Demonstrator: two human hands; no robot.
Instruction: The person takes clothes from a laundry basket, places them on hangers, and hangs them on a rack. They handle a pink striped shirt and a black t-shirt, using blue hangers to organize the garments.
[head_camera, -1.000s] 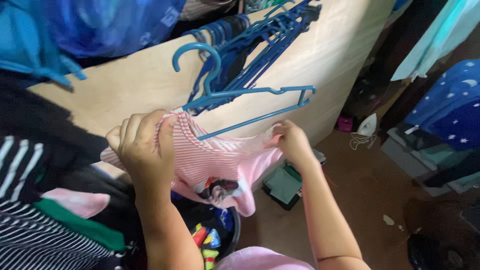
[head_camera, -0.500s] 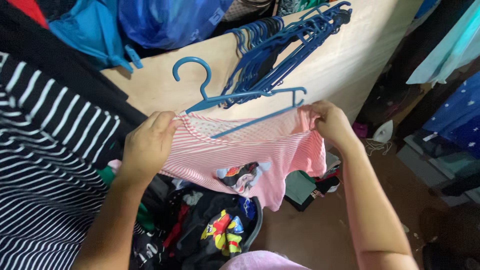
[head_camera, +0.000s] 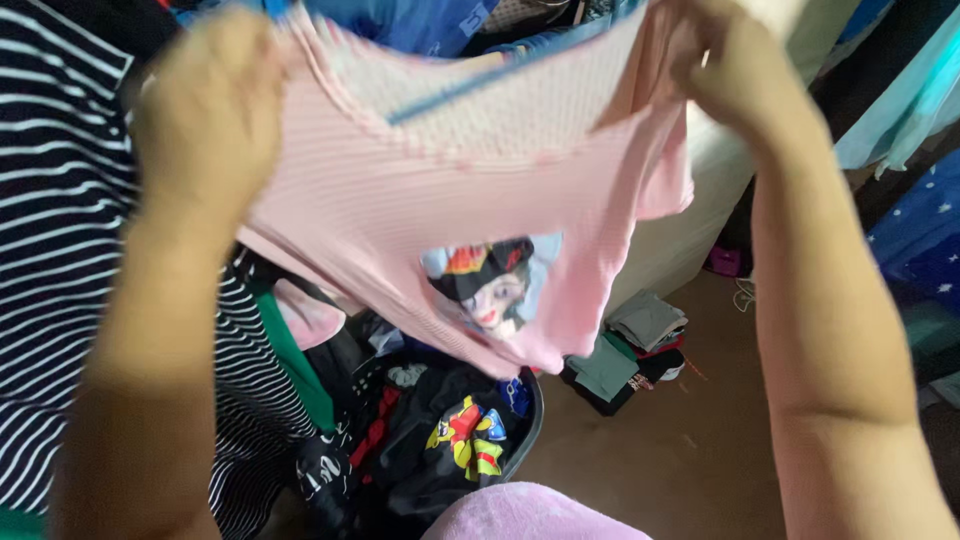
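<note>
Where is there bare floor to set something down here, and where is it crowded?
Bare brown floor shows between the basket of clothes, the folded pile and the right forearm. The lower left is crowded: a striped garment and the heaped basket. Both the left hand and the right hand grip the pink shirt.

A shirt (head_camera: 480, 190) hangs above a basket (head_camera: 533, 425) of clothes, folded clothes (head_camera: 630, 345) to its right.

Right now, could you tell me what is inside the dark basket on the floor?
The basket holds a heap of dark clothes, one with a bright yellow and red print. Its bottom is covered, and the pink shirt hides its far edge.
</note>
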